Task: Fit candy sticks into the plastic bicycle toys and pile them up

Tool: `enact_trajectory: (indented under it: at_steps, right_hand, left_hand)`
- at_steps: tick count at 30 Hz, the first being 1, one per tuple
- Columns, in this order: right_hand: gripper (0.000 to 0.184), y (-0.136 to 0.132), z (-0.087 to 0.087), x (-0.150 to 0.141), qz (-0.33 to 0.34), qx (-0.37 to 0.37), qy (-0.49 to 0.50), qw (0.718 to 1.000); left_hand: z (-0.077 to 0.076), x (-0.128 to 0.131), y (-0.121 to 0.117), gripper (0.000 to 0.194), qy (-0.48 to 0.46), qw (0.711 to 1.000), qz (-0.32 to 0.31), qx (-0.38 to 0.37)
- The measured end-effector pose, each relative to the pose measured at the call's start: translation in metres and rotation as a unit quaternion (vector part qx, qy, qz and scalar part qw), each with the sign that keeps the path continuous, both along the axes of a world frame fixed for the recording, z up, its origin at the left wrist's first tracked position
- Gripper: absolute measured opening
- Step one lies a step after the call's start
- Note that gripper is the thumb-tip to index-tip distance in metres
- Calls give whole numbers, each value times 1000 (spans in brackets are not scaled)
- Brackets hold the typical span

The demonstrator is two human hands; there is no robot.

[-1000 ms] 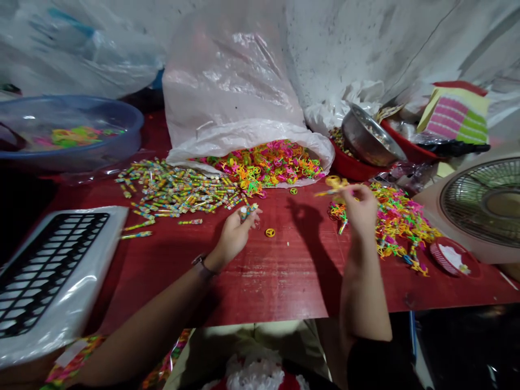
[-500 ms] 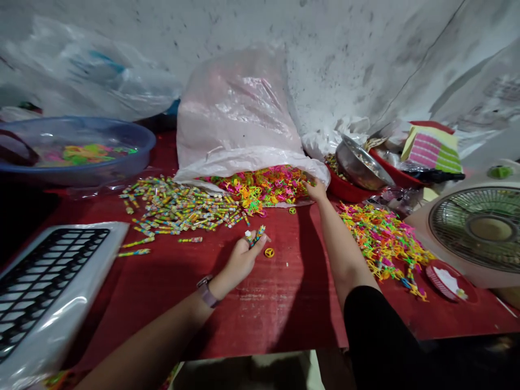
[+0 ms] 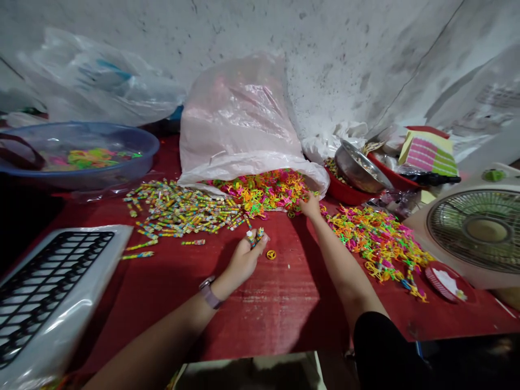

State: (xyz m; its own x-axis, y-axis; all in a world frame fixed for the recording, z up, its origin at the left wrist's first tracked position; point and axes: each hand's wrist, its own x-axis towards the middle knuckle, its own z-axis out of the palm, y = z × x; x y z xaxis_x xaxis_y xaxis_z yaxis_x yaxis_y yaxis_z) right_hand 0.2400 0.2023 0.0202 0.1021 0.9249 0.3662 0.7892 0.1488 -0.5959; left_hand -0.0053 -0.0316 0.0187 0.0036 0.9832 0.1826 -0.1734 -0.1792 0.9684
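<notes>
My left hand [image 3: 244,254], with a watch on the wrist, is closed around a few small tubes in printed wrappers [image 3: 255,236], their ends poking out past thumb and fingers. My right hand [image 3: 311,206] reaches to the right side of the mouth of a big whitish plastic bag [image 3: 239,119]. Its fingers are bent among bright plastic pieces [image 3: 264,189] spilling from the bag; what they pinch is too small to make out. Left of the bag mouth lies a heap of similar wrapped tubes [image 3: 187,208]. A yellow spoked ring [image 3: 271,254] lies beside my left hand.
Another heap of coloured plastic pieces [image 3: 377,238] is right of my right arm, near a box fan [image 3: 479,227] and a small red basket [image 3: 442,284]. A blue basin [image 3: 81,179], a plastic-wrapped black rack [image 3: 57,281] and a metal bowl [image 3: 359,165] stand around the red tabletop [image 3: 260,319].
My right hand has drawn slightly left and down from the bag's right edge, and several pieces now show beside it. The left hand keeps its hold on the tubes. The view has shifted slightly.
</notes>
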Motion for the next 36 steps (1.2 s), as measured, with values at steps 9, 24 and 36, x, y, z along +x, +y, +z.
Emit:
enact_trajectory:
  at_steps: [9,24,36]
  right_hand:
    - [34,-82,-13,-15,18,10,48,999]
    - [22,-138,-8,-59,115,33,157,980]
    - [46,-174,17,-82,304,-116,493,807]
  left_hand:
    - [2,-4,3,48,-19,1000,9,-15]
    - [-8,-4,11,47,3,1000,-3,17]
    - [0,-7,3,53,107,993,-18,56]
